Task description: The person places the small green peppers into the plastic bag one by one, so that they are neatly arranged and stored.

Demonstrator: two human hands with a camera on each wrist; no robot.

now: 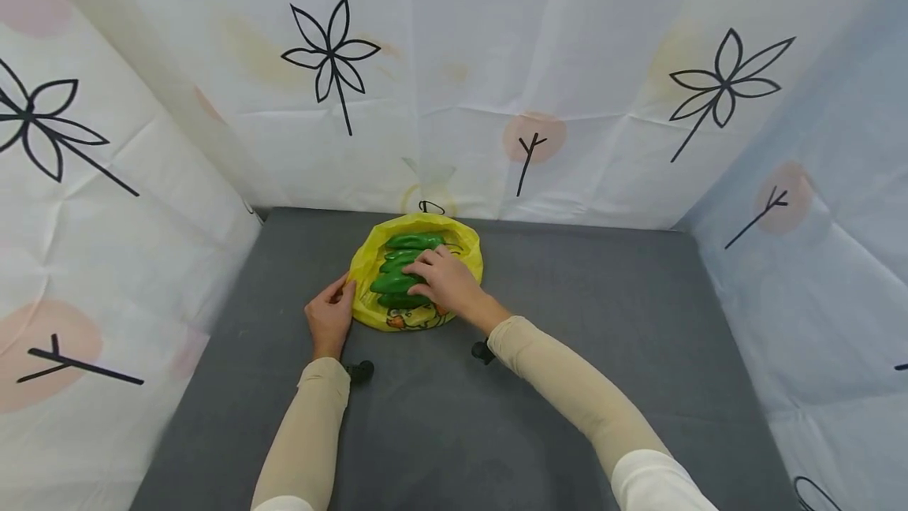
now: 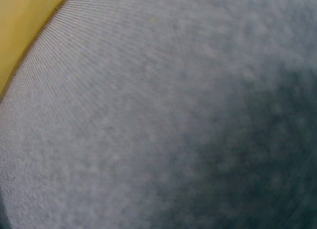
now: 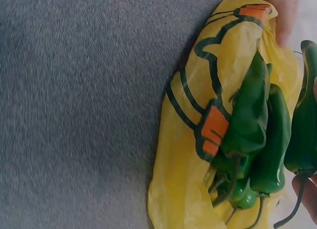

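A yellow plastic bag [image 1: 365,262] [image 3: 178,179] lies wide at the mouth on the grey surface, several green chili peppers [image 1: 414,240] [image 3: 250,110] inside it. My left hand [image 1: 331,314] pinches the bag's left edge; part of this hand [image 3: 286,11] shows at the top of the right wrist view. Over the bag reaches my right hand [image 1: 454,286], its fingers gripping one green chili pepper [image 3: 302,125] with a long curved stem. In the left wrist view only a yellow corner of the bag [image 2: 22,28] appears, and the left fingers are out of sight.
Dark grey cloth [image 1: 603,322] covers the table. Pale fabric with printed flowers [image 1: 454,85] hangs behind it and along both sides. Small black devices [image 1: 360,372] sit at both wrists.
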